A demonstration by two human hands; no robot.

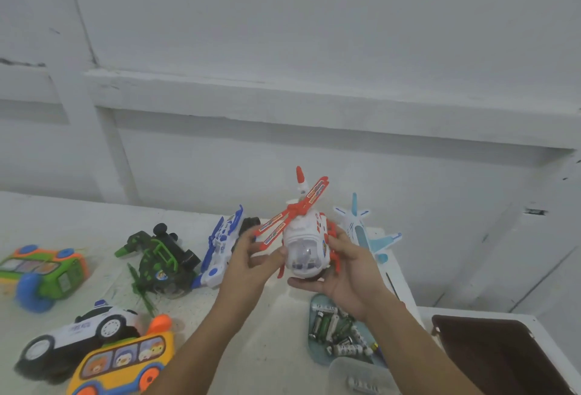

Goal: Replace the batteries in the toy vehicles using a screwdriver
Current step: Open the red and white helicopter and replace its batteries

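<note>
Helicopter: red-and-white toy helicopter (306, 245), held above the table (276, 341) at mid-scene, between both hands.
Axis: nose points near, toward me; tail points far and upward; rotor blades slant from near left to far right.
Left hand: left hand (248, 256) holds the left flank, fingers curled by the rotor blade, thumb at the cockpit.
Right hand: right hand (349, 272) cups the right flank and belly, fingers curled round it.
Key relation: belly faces down into the right palm. I judge the battery hatch sits there, hidden, so the toy needs rolling over first.
Batteries: batteries (333, 325) lie in a pale blue tray (314, 353), near right, under the right wrist.
Screwdriver: I cannot pick one out.
Writing: police car (78, 338) shows side lettering; rotor stickers and battery labels too; all too blurred to read.
</note>
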